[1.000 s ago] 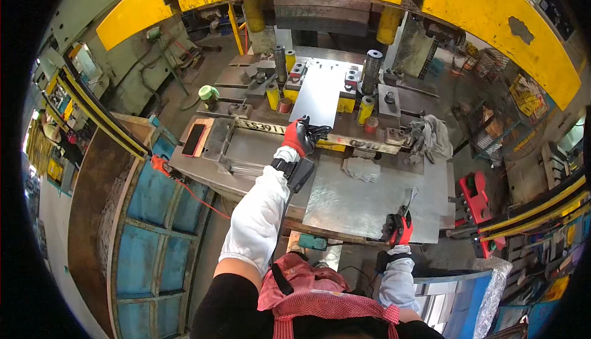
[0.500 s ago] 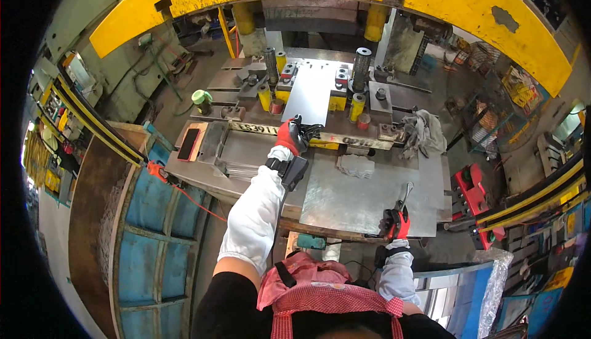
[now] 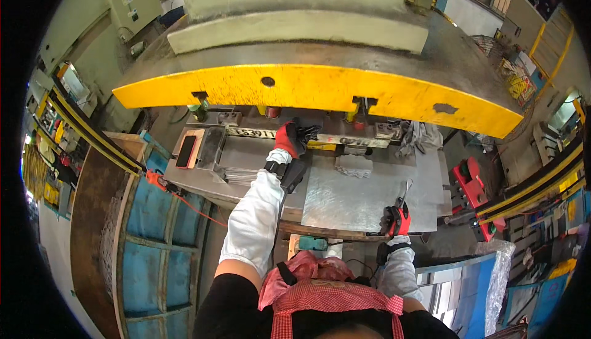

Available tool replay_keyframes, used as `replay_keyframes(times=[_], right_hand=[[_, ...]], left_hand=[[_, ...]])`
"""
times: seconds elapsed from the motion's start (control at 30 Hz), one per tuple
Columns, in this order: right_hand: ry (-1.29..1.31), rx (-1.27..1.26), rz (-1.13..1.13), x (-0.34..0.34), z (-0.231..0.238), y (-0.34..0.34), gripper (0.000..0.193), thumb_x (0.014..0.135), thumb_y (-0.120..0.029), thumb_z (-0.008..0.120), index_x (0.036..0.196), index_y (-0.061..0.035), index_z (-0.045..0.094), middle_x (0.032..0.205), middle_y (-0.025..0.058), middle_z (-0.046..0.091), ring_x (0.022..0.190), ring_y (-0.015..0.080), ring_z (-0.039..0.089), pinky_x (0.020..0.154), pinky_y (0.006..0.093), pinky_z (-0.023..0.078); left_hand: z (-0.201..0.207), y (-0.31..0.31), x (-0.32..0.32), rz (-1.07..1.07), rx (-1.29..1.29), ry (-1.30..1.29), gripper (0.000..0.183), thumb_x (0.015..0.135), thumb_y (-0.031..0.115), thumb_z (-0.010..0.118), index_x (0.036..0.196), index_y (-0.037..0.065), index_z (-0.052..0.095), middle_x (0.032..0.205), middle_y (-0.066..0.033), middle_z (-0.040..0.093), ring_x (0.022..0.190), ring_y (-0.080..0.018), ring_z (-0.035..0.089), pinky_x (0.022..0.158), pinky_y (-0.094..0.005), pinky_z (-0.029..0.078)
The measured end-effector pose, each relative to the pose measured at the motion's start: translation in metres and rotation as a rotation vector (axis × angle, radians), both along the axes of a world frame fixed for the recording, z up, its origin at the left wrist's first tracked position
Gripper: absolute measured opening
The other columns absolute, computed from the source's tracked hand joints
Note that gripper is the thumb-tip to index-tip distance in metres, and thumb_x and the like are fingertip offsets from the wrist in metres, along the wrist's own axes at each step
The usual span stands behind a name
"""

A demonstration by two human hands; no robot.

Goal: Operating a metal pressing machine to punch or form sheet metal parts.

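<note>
My left hand, in a red and black glove, is at the front edge of the die, under the lowered yellow press ram. Its fingers are closed at the near end of a bright metal sheet; the ram now hides that sheet. Over the front right of the bench my right hand, gloved alike, is closed round a slim metal tool that looks like a wrench, its end pointing away from me. Beneath it lies a large flat metal plate.
A small stack of cut metal pieces lies beyond the plate. Left of my arm are stacked sheets and a phone. A blue bin stands at the left, a red control stand at the right. Grey rag hangs by the die.
The yellow-edged press ram has come down over the die, covering the bright sheet and posts. Both my hands stay nearly in place.
</note>
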State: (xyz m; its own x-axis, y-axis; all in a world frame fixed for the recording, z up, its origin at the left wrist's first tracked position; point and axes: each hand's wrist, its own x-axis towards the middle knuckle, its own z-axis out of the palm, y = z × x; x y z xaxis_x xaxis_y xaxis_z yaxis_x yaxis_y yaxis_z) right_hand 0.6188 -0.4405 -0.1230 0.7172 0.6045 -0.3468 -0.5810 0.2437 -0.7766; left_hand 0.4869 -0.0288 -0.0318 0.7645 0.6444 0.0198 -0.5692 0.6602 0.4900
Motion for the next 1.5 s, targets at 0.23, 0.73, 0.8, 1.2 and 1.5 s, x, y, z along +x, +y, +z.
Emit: replay_keyframes(times=[0.23, 0.73, 0.8, 1.2, 1.5], right_hand=[[0.092, 0.068, 0.017, 0.013, -0.019, 0.000, 0.022, 0.078, -0.016, 0.057, 0.091, -0.0094, 0.041, 0.055, 0.0034, 0.045, 0.039, 0.0164, 0.046, 0.036, 0.0311, 0.040], [-0.085, -0.100, -0.070, -0.005, -0.001, 0.005, 0.016, 0.077, -0.019, 0.058, 0.081, -0.0101, 0.045, 0.053, 0.0017, 0.044, 0.037, 0.0147, 0.043, 0.033, 0.0272, 0.035], [-0.035, -0.067, -0.063, 0.002, -0.011, 0.000, 0.016, 0.077, -0.019, 0.059, 0.082, -0.0103, 0.046, 0.053, 0.0016, 0.043, 0.038, 0.0144, 0.043, 0.035, 0.0279, 0.037], [-0.519, 0.011, 0.151, -0.034, 0.123, 0.103, 0.037, 0.081, -0.012, 0.061, 0.116, -0.0055, 0.049, 0.070, 0.0000, 0.055, 0.052, 0.0071, 0.048, 0.044, 0.0222, 0.040], [-1.186, 0.202, 0.526, 0.048, 0.205, 0.332, 0.010, 0.081, -0.015, 0.058, 0.079, -0.0059, 0.062, 0.065, -0.0007, 0.057, 0.055, 0.0079, 0.050, 0.049, 0.0249, 0.040]], left_hand=[[-0.013, 0.010, 0.004, 0.008, -0.006, -0.016, 0.027, 0.088, 0.031, 0.044, 0.096, 0.005, 0.044, 0.106, -0.0292, 0.054, 0.090, -0.0423, 0.058, 0.077, -0.0436, 0.051], [0.038, -0.020, -0.014, 0.086, 0.265, 0.269, 0.043, 0.091, 0.030, 0.040, 0.111, -0.009, 0.044, 0.103, -0.0253, 0.059, 0.089, -0.0335, 0.062, 0.080, -0.0388, 0.052], [0.044, -0.023, -0.005, 0.039, 0.410, 0.251, 0.043, 0.091, 0.030, 0.040, 0.111, -0.009, 0.043, 0.103, -0.0261, 0.058, 0.089, -0.0339, 0.061, 0.079, -0.0385, 0.053], [0.043, -0.027, 0.009, 0.012, -0.094, 0.214, 0.043, 0.093, 0.029, 0.037, 0.106, -0.010, 0.048, 0.095, -0.0270, 0.060, 0.077, -0.0343, 0.063, 0.071, -0.0372, 0.055], [0.044, -0.027, 0.007, 0.019, -0.161, 0.244, 0.046, 0.091, 0.031, 0.042, 0.100, -0.015, 0.044, 0.092, -0.0314, 0.057, 0.077, -0.0388, 0.062, 0.069, -0.0402, 0.056]])
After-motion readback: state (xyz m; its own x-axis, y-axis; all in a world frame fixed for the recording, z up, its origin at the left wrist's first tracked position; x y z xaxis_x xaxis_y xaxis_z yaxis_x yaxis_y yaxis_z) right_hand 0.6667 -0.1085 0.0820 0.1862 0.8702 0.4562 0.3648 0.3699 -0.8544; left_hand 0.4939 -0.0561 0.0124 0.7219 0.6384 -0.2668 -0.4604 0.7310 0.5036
